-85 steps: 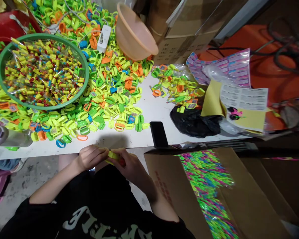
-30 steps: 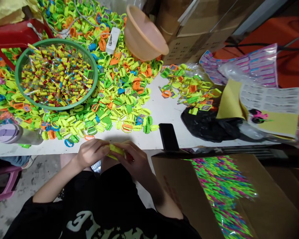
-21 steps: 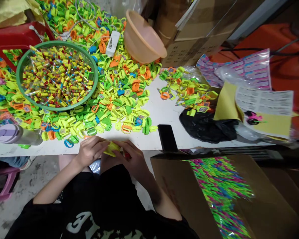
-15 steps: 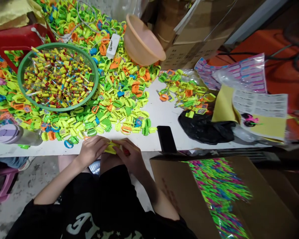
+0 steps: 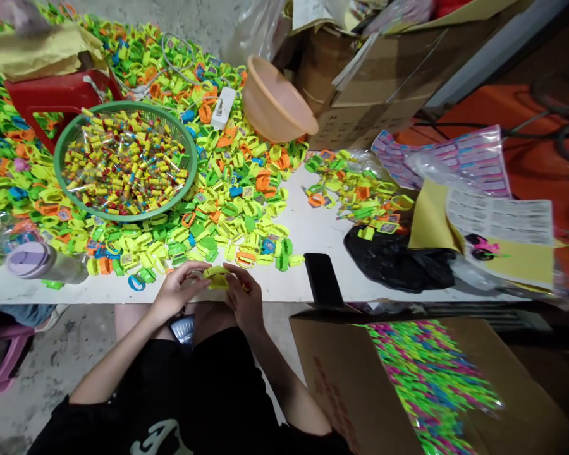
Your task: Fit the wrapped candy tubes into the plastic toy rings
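Yellow piece (image 5: 217, 278) between both hands (image 5: 173, 292)

My hands (image 5: 179, 294): moved in over the desk (image 5: 284, 289) edge | yellow piece (image 5: 217, 277): less covered | my view: tilted upward

Left grip (image 5: 176, 294), right grip (image 5: 247, 304) close together, both pinching; bare forearms (image 5: 117, 362) angled inward.

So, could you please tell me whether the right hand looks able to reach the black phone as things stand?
Probably yes: the black phone lies to the right of the right hand, at the table's near edge, and nothing visible blocks the way. That hand does hold the yellow piece, though.
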The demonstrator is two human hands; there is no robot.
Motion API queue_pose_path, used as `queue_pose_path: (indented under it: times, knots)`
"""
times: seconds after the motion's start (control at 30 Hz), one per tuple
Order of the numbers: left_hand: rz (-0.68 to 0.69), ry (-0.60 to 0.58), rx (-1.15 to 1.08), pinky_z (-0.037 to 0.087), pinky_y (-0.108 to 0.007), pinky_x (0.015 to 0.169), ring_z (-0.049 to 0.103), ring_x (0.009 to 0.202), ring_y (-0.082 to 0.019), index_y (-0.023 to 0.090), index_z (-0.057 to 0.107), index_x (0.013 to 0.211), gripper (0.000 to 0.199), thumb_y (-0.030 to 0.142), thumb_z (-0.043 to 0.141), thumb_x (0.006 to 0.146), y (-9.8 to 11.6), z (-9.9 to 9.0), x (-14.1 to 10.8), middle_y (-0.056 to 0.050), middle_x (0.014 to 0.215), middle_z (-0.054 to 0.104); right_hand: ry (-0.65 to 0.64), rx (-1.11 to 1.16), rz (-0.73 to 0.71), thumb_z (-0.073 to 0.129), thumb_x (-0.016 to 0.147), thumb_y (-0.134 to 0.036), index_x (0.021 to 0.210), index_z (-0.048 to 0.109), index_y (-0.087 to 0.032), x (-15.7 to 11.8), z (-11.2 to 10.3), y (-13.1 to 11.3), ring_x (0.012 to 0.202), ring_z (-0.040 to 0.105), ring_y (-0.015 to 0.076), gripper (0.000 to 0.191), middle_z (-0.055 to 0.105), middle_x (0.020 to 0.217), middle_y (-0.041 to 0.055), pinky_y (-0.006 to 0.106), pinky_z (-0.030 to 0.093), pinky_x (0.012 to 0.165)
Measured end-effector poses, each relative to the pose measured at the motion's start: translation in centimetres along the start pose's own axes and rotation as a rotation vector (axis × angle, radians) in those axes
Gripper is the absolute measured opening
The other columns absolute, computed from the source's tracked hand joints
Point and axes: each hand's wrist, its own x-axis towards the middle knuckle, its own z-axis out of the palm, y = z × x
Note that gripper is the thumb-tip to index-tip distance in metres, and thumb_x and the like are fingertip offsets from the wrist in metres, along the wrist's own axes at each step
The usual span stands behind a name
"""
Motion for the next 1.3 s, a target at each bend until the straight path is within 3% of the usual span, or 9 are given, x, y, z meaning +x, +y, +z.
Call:
queue_pose_path:
  times: [0.07, 0.13, 0.3, 0.4, 0.5, 0.6, 0.7, 0.97, 1.3]
  knots:
    - [-0.071, 0.028, -0.048, 0.054, -0.029, 0.077, 0.065, 0.087, -0.017, 0.017, 0.063, 0.099, 0.032, 0.038, 0.068, 0.076, -0.3, 0.1, 0.0, -0.006, 0.097, 0.068, -0.016, -0.072, -0.037, 0.061, 0.078, -0.049, 0.102, 0.063, -0.021, -0.1, -0.2, 0.1, 0.033, 0.02, 0.0034, 0.036, 0.033, 0.044, -0.0113, 0.018, 0.017, 0.032]
    - [-0.112, 0.042, -0.071, 0.054, -0.029, 0.078, 0.064, 0.089, -0.018, 0.017, 0.063, 0.094, 0.031, 0.04, 0.069, 0.074, -0.3, 0.1, -0.1, -0.006, 0.094, 0.068, 0.0, -0.214, -0.103, 0.056, 0.082, -0.051, 0.102, 0.062, -0.021, 0.1, -0.8, -0.1, 0.034, 0.025, 0.0042, 0.036, 0.042, 0.049, -0.0089, 0.018, 0.02, 0.033]
    - [-0.053, 0.062, 0.0, 0.053, -0.025, 0.075, 0.061, 0.091, -0.015, 0.02, 0.059, 0.1, 0.024, 0.037, 0.059, 0.083, -0.5, 0.1, -0.8, -0.004, 0.099, 0.061, 0.089, -0.601, -0.229, 0.046, 0.087, -0.053, 0.076, 0.053, -0.02, 0.4, -2.4, -1.6, 0.043, 0.041, 0.0073, 0.035, 0.053, 0.058, -0.0044, 0.02, 0.035, 0.044]
    - [-0.015, 0.005, 0.039, 0.052, -0.024, 0.075, 0.059, 0.093, -0.014, 0.023, 0.055, 0.103, 0.022, 0.035, 0.056, 0.086, -0.8, 0.3, -1.2, -0.002, 0.1, 0.056, 0.003, -0.867, -0.198, 0.055, 0.082, -0.048, 0.076, 0.05, -0.021, 0.0, -2.8, -2.7, 0.05, 0.049, 0.0102, 0.028, 0.05, 0.055, -0.0055, 0.022, 0.04, 0.05]
    - [-0.012, 0.016, 0.015, 0.05, -0.024, 0.077, 0.057, 0.089, -0.013, 0.021, 0.053, 0.097, 0.024, 0.035, 0.063, 0.081, -1.2, 0.8, -1.3, 0.0, 0.094, 0.055, -0.174, -1.007, -0.228, 0.059, 0.08, -0.033, 0.093, 0.056, -0.02, -0.6, -2.9, -3.6, 0.063, 0.058, 0.0139, 0.019, 0.06, 0.07, -0.0013, 0.025, 0.048, 0.06]
    - [-0.059, 0.065, -0.079, 0.049, -0.025, 0.077, 0.057, 0.084, -0.012, 0.02, 0.049, 0.091, 0.035, 0.035, 0.073, 0.07, -1.7, 1.2, -1.5, 0.001, 0.088, 0.054, -0.363, -1.003, -0.348, 0.049, 0.084, -0.019, 0.119, 0.052, -0.021, -1.1, -3.0, -4.1, 0.095, 0.062, 0.0177, 0.035, 0.065, 0.103, 0.0066, 0.032, 0.05, 0.085]
    - [-0.118, 0.061, -0.147, 0.048, -0.025, 0.077, 0.057, 0.083, -0.012, 0.02, 0.048, 0.088, 0.039, 0.034, 0.077, 0.065, -2.1, 1.6, -1.9, 0.002, 0.088, 0.054, -0.429, -0.967, -0.368, 0.046, 0.09, -0.019, 0.128, 0.046, -0.023, -1.7, -2.9, -4.2, 0.106, 0.061, 0.0171, 0.038, 0.063, 0.117, 0.0069, 0.032, 0.051, 0.09]
    - [-0.094, -0.023, -0.104, 0.048, -0.027, 0.081, 0.058, 0.087, -0.013, 0.019, 0.046, 0.081, 0.037, 0.031, 0.076, 0.064, -1.0, 0.7, -2.7, -0.001, 0.092, 0.057, -0.463, -0.909, -0.647, 0.054, 0.09, -0.018, 0.111, 0.058, -0.022, -3.0, -1.9, -4.9, 0.09, 0.065, 0.0142, 0.022, 0.066, 0.098, 0.0051, 0.025, 0.055, 0.078]
    - [-0.045, 0.04, 0.072, 0.049, -0.027, 0.075, 0.058, 0.082, -0.014, 0.019, 0.051, 0.083, 0.033, 0.038, 0.073, 0.067, -0.4, 0.2, -2.9, -0.002, 0.09, 0.061, -0.46, -0.948, -0.728, 0.056, 0.089, -0.019, 0.11, 0.06, -0.022, -3.8, -1.5, -4.9, 0.084, 0.065, 0.0137, 0.022, 0.065, 0.092, 0.005, 0.024, 0.056, 0.074]
